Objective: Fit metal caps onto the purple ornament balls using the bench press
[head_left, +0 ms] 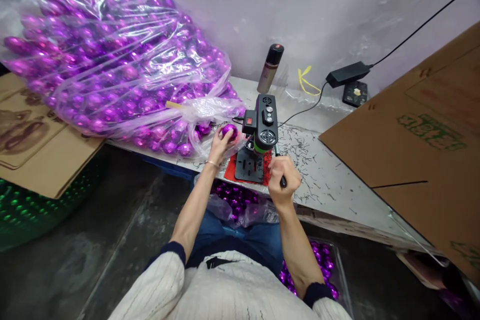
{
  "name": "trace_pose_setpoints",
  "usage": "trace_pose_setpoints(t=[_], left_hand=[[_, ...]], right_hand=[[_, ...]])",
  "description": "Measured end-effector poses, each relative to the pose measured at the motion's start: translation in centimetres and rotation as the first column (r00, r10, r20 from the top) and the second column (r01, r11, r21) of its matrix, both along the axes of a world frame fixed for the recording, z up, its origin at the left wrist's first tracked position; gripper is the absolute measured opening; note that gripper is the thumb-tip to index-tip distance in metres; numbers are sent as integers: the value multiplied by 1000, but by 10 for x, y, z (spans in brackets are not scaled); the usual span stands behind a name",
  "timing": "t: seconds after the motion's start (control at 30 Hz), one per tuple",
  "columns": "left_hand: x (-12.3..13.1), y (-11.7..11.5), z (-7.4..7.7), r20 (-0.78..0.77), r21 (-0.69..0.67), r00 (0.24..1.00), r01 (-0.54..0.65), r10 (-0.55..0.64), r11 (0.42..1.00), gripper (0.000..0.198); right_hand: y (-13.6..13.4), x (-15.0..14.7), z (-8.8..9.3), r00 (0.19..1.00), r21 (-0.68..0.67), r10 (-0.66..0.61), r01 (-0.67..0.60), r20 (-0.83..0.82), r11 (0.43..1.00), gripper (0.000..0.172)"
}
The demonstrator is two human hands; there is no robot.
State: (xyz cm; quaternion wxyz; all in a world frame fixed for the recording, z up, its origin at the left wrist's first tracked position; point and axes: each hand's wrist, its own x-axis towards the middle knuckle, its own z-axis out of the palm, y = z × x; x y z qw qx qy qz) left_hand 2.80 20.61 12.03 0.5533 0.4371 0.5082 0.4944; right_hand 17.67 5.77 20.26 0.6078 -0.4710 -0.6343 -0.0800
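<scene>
My left hand point(218, 146) pinches a shiny purple ball point(230, 131) just left of a small black bench machine point(267, 119). Fingers curled in a fist, my right hand point(284, 176) grips the lever handle point(283, 182) at the machine's right side; its dark tip pokes out below the fingers. The machine's slotted base plate point(245, 169) rests on a red sheet point(230, 169). Behind my left hand, the gathered mouth of a clear plastic bag point(202, 110) opens toward the machine, with many purple balls point(123, 72) inside.
Dark thin scraps point(305, 160) litter the white table point(337, 195). A spray can point(270, 67), yellow strip point(308, 82) and power adapter point(348, 74) lie toward the wall. A cardboard box point(420, 125) stands right. More purple balls point(236, 197) fill a bag at my lap.
</scene>
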Motion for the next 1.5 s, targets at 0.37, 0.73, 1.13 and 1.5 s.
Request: trace_pose_setpoints(t=[0.37,0.73,1.13,1.5], left_hand=[[2,-93,-21,93,-96,977,200,-191,975,58],[-11,-96,-13,-115,-1,958,264,-263,964,64],[8,-86,-32,-565,329,820,329,-95,885,64],[11,-85,-38,-570,450,812,435,-124,780,64]], right_hand=[[3,1,11,1000,-24,-13,13,-8,1000,27],[2,5,7,997,17,4,-5,72,1000,25],[2,4,12,997,0,-22,22,69,1000,26],[1,4,10,997,0,-21,21,75,1000,25]])
